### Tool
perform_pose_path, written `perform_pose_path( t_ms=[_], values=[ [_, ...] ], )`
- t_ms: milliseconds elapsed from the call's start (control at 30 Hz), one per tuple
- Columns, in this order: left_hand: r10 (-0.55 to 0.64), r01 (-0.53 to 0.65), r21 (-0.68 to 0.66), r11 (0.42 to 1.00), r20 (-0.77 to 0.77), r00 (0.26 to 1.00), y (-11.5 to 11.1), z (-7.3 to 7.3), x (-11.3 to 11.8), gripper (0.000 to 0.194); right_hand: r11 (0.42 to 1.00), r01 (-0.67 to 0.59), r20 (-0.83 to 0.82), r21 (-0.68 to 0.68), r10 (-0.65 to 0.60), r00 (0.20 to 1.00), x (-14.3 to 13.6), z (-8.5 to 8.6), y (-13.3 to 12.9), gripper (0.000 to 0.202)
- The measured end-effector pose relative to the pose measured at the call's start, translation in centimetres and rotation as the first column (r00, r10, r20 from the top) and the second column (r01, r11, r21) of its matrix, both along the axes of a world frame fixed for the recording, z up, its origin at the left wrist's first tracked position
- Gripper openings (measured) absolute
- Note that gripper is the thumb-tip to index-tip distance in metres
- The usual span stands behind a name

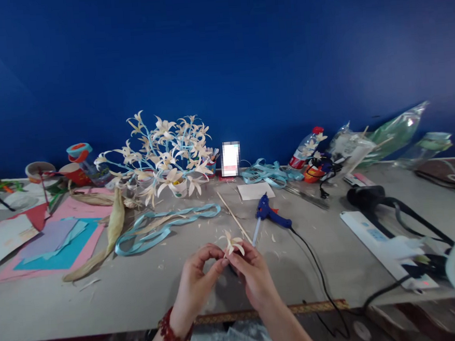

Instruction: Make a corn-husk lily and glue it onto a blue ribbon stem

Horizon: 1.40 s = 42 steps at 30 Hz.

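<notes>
Near the table's front edge, a small cream flower (233,243) with pointed petals is pinched between both hands. My left hand (204,271), with a red beaded bracelet at its wrist, holds the flower's base between thumb and finger. My right hand (252,272) grips the same flower from the other side, its fingers closed behind the petals. Just beyond them lie a blue glue gun (268,212) with a glue stick beside it and a thin wooden stick (234,217). Light blue ribbon (139,245) is looped to the left, with dried husks (116,220) beside it.
Pots of finished cream flowers (167,148) stand at the back left. Coloured paper sheets (49,250) lie at the left. A white power strip (384,248) with black cables is at the right; a red-capped bottle (304,148) leans behind. The glue gun's cord runs to the front edge.
</notes>
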<state>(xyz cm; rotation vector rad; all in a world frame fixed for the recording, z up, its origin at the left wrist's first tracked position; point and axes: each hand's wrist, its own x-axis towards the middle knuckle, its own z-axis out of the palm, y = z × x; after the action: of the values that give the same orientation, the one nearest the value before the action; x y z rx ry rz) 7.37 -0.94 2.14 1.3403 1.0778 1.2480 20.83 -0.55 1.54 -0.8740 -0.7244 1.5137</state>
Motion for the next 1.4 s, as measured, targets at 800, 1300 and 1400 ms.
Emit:
perform_pose_path(
  t_ms=[800, 1300, 1400],
  values=[
    [0.147, -0.03, -0.282, 0.959, 0.404, 0.903, -1.1, -2.4, -0.8, 0.019, 0.96, -0.199, 0.93, 0.197, -0.248, -0.273, 14.0, 0.1, 7.6, 0.031],
    [0.25, -0.085, -0.381, 0.921, 0.406, 0.879, -0.5, -4.5, -0.5, 0.024, 0.989, -0.011, 0.954, 0.144, -0.136, 0.267, 18.7, -1.6, 14.1, 0.02],
    [0.247, -0.1, -0.353, 0.93, 0.401, 0.882, -0.3, -4.3, -0.4, 0.024, 0.976, 0.091, 0.86, 0.198, -0.217, 0.461, 18.8, -0.7, 13.6, 0.034]
  ],
)
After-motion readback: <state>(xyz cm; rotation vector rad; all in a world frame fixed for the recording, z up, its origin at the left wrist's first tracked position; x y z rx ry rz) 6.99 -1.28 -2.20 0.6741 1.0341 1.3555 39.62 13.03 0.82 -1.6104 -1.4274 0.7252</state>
